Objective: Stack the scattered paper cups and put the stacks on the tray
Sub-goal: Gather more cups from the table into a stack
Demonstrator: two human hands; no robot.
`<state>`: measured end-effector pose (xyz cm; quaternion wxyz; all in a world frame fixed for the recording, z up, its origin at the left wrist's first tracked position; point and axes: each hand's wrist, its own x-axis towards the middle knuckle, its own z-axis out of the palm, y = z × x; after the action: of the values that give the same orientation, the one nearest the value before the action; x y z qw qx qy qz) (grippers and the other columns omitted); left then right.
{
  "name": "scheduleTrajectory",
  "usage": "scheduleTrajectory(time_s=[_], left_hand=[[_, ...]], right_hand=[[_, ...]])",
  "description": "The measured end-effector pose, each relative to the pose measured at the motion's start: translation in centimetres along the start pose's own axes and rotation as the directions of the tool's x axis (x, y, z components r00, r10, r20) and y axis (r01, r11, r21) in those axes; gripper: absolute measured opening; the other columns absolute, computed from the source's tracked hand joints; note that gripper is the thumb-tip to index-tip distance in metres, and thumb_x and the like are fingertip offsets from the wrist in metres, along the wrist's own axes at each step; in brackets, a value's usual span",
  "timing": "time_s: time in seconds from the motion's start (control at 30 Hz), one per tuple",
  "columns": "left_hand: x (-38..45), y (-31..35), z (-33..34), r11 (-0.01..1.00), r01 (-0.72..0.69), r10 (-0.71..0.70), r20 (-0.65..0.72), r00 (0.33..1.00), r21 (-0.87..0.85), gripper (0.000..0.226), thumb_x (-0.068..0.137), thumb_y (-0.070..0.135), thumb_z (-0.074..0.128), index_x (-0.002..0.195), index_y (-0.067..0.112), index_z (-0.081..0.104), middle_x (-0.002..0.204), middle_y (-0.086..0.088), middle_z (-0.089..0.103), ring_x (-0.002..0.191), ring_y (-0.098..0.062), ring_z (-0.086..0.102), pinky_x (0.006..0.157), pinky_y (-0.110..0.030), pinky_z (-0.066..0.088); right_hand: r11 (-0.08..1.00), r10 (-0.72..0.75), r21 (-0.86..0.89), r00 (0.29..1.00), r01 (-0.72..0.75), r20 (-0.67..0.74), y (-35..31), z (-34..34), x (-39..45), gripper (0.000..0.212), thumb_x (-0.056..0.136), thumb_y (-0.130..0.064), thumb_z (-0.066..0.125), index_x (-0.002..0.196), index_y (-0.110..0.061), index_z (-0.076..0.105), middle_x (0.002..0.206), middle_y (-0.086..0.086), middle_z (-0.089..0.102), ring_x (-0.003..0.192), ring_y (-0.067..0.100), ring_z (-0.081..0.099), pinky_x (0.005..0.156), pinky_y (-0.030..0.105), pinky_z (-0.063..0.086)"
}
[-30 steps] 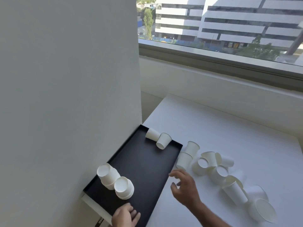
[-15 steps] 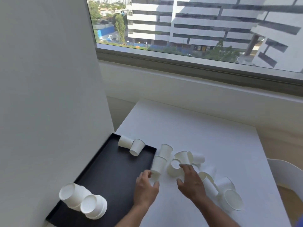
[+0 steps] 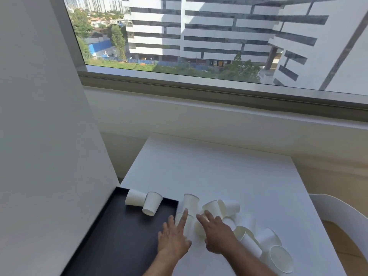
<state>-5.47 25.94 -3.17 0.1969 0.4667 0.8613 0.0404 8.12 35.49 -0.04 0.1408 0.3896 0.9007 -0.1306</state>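
Note:
A black tray [image 3: 119, 236] lies at the table's left, against the wall. At its far end are two white paper cups, one on its side [image 3: 135, 197] and one tilted [image 3: 151, 203]. Several more white cups are scattered on the white table [image 3: 219, 172], from one by the tray's corner [image 3: 191, 202] to a large one near the front right [image 3: 280, 259]. My left hand [image 3: 174, 238] lays spread fingers on a cup [image 3: 189, 224] at the tray's edge. My right hand [image 3: 218, 234] covers a lying cup [image 3: 199, 230]; its grip is hidden.
A white wall panel [image 3: 49, 156] rises right beside the tray on the left. A white chair [image 3: 338, 212] stands at the table's right edge. Beyond the table are a low wall and a window sill [image 3: 219, 86].
My view has swung right and up, so the stacks at the tray's near end have left the frame. Both hands have moved forward onto the cups by the tray's corner.

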Motion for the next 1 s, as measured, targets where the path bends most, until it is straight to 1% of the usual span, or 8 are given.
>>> scheduleTrajectory(time_s=[0.17,0.37,0.53,0.6,0.7,0.8,0.87,1.0], left_hand=[[1.2,0.2,0.3,0.999,-0.016,0.016,0.007,1.0,0.035,0.108,0.082,0.053,0.063,0.146,0.051,-0.024,0.153,-0.01,0.018,0.123,-0.03,0.039,0.1,-0.044,0.039],[1.1,0.6,0.3,0.996,-0.059,0.058,0.018,0.998,0.059,0.086,0.085,0.055,0.06,0.152,0.042,0.007,0.148,-0.007,0.025,0.124,-0.027,0.04,0.101,-0.042,0.038],[-1.2,0.0,1.3,0.993,-0.096,0.097,-0.013,0.995,0.065,0.071,0.084,0.056,0.058,0.141,0.034,0.023,0.136,0.0,0.038,0.118,-0.024,0.043,0.096,-0.04,0.037],[-2.2,-0.3,1.7,0.992,-0.099,0.099,0.008,0.995,0.078,0.067,0.083,0.058,0.056,0.137,0.032,0.028,0.132,0.004,0.044,0.117,-0.022,0.043,0.095,-0.039,0.035],[-3.4,-0.7,2.0,0.993,-0.118,0.118,0.001,0.993,0.018,0.063,0.078,0.058,0.055,0.13,0.034,0.031,0.125,0.012,0.049,0.116,-0.017,0.046,0.093,-0.034,0.03],[-4.5,-0.7,2.3,0.964,-0.155,0.153,-0.027,0.988,-0.214,0.082,0.071,0.053,0.058,0.142,0.035,0.021,0.129,0.018,0.045,0.122,-0.009,0.046,0.101,-0.026,0.028],[-5.3,-0.2,2.4,0.896,-0.176,0.175,-0.039,0.984,-0.407,0.096,0.068,0.05,0.064,0.149,0.036,0.014,0.132,0.018,0.038,0.123,-0.006,0.046,0.097,-0.019,0.034],[-6.6,1.6,2.2,0.767,-0.242,0.248,-0.074,0.966,-0.594,0.09,0.059,0.043,0.072,0.141,0.029,0.037,0.123,0.018,0.039,0.11,0.003,0.047,0.087,-0.003,0.033]], right_hand=[[1.0,0.003,-0.003,0.999,-0.004,-0.05,-0.1,1.1,-0.3,0.078,0.081,-0.008,0.064,0.142,-0.036,0.024,0.15,0.002,0.022,0.12,0.029,0.042,0.082,0.04,0.053],[0.998,0.01,0.055,0.999,-0.008,-0.045,0.6,1.9,-2.8,0.054,0.082,-0.01,0.061,0.125,-0.033,0.037,0.129,0.001,0.039,0.108,0.027,0.049,0.079,0.042,0.05],[0.983,0.068,0.167,0.997,-0.074,0.043,2.1,2.9,-5.4,0.055,0.073,-0.035,0.066,0.122,-0.036,0.04,0.122,-0.003,0.045,0.111,0.024,0.055,0.082,0.037,0.047],[0.939,0.153,0.308,0.988,-0.154,0.03,2.4,2.9,-6.6,0.056,0.065,-0.043,0.066,0.117,-0.037,0.045,0.115,-0.009,0.051,0.105,0.017,0.058,0.082,0.032,0.047],[0.692,0.339,0.68,0.941,-0.241,-0.012,2.8,3.1,-8.2,0.053,0.049,-0.039,0.076,0.097,-0.031,0.054,0.094,-0.009,0.063,0.089,0.011,0.061,0.078,0.028,0.052],[0.237,0.446,0.965,0.895,-0.111,-0.007,2.9,3.3,-8.9,0.064,0.038,-0.011,0.087,0.095,-0.011,0.059,0.094,0.01,0.064,0.083,0.027,0.063,0.069,0.045,0.057],[0.017,0.418,1.0,0.908,0.001,-0.009,2.6,3.0,-9.2,0.073,0.035,-0.005,0.084,0.104,-0.006,0.06,0.099,0.018,0.064,0.083,0.03,0.065,0.063,0.041,0.055],[-0.153,0.363,0.98,0.929,0.126,-0.063,1.2,2.5,-9.0,0.073,0.042,-0.006,0.085,0.112,-0.005,0.065,0.092,0.015,0.07,0.082,0.024,0.066,0.07,0.034,0.051]])
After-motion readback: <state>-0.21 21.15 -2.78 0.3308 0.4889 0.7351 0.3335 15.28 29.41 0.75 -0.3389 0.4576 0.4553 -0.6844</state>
